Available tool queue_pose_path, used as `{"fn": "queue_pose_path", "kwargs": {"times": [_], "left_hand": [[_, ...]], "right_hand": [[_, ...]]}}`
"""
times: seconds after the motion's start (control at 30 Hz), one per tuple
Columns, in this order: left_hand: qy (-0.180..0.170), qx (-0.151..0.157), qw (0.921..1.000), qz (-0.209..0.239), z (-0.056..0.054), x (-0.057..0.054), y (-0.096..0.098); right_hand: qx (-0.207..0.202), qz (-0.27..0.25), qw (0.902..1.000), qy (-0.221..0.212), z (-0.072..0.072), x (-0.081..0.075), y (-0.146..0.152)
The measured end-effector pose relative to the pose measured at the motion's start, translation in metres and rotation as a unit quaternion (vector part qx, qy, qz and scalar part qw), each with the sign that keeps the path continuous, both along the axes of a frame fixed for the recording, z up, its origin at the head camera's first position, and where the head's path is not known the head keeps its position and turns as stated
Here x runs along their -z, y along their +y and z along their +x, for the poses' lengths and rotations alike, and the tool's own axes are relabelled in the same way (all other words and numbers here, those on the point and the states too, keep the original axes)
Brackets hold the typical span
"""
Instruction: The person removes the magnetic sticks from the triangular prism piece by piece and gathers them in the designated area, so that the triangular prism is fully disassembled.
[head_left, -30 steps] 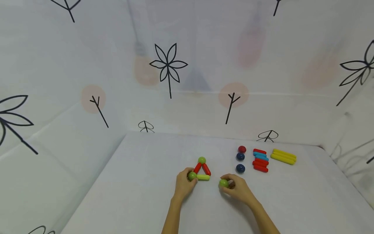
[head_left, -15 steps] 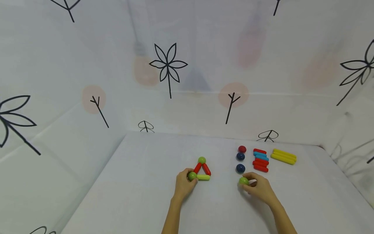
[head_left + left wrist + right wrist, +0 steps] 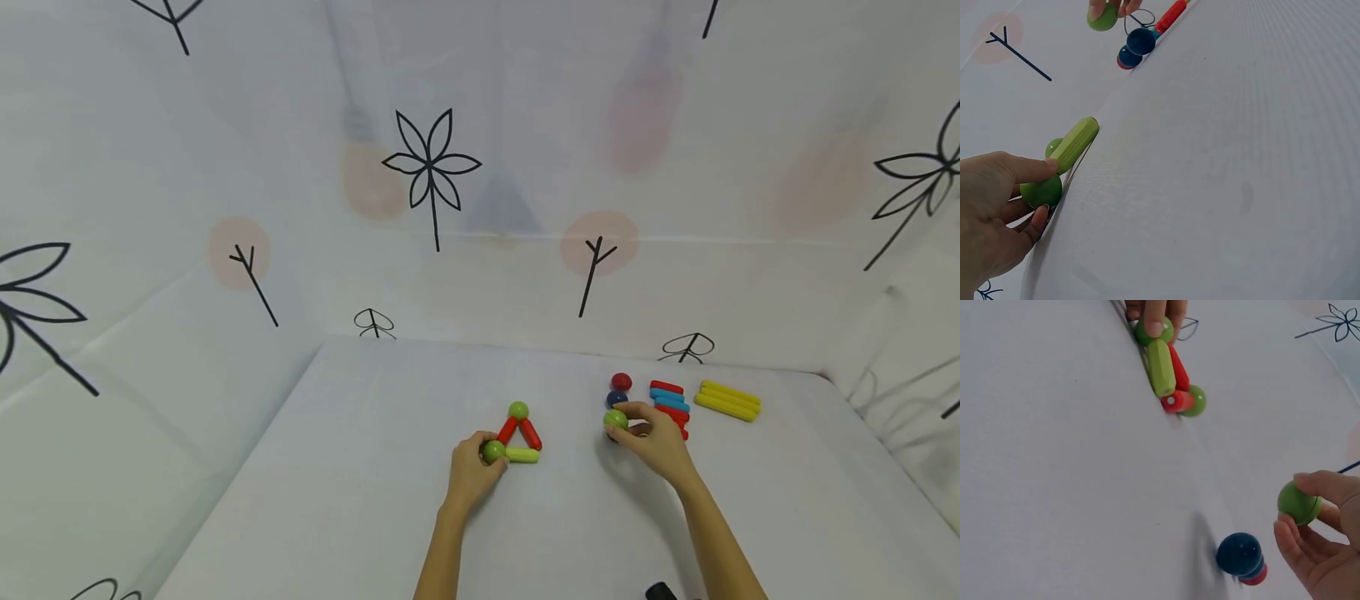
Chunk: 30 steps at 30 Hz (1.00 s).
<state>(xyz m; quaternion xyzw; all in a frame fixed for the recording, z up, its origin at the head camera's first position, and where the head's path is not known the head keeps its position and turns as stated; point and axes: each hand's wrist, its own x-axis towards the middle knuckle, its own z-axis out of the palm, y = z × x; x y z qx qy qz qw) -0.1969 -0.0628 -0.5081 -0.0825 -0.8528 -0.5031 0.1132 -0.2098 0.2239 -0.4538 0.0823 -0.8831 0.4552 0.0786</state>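
Observation:
With thumb and fingers, my left hand [image 3: 474, 471] grips a green ball [image 3: 494, 452] at the near-left corner of a triangle of magnetic rods. Its lime rod [image 3: 522, 455] runs right from that ball. Two red rods, the left one [image 3: 507, 430] and the right one [image 3: 530, 434], lean up to another green ball [image 3: 518, 410] at the top. My right hand [image 3: 656, 437] pinches a third green ball [image 3: 1297, 503], raised above the table beside a dark blue ball [image 3: 1239, 554]. In the head view this hand mostly hides that blue ball.
Behind my right hand are a red ball [image 3: 621, 382] and another dark blue ball [image 3: 617, 399]. Red rods [image 3: 666, 387] and blue rods [image 3: 670, 399] lie stacked side by side, partly covered by the hand. Yellow rods [image 3: 727, 402] lie farther right. A patterned white cloth [image 3: 502, 283] rises behind the table.
My right hand has carried its green ball right, away from the triangle, then up and away from me toward the dark blue balls. My left hand and the triangle have stayed put.

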Motion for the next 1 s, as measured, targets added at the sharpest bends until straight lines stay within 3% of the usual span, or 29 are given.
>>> {"fn": "queue_pose_path", "kwargs": {"times": [0.2,0.57,0.77,1.0], "left_hand": [[-0.003,-0.001,1.0,-0.005,0.0,0.0,0.0],[0.001,0.001,1.0,-0.008,-0.001,0.0,-0.002],[-0.003,0.004,0.9999,-0.01,-0.001,0.0,-0.002],[0.005,0.005,0.9999,-0.009,-0.001,0.002,-0.001]], "right_hand": [[-0.009,-0.007,0.9998,0.015,-0.032,-0.002,-0.008],[-0.026,0.015,0.9994,-0.017,-0.088,0.009,-0.026],[-0.008,0.031,0.9985,-0.045,-0.104,0.02,-0.036],[0.001,0.022,0.9965,-0.08,-0.111,0.026,-0.046]]}}
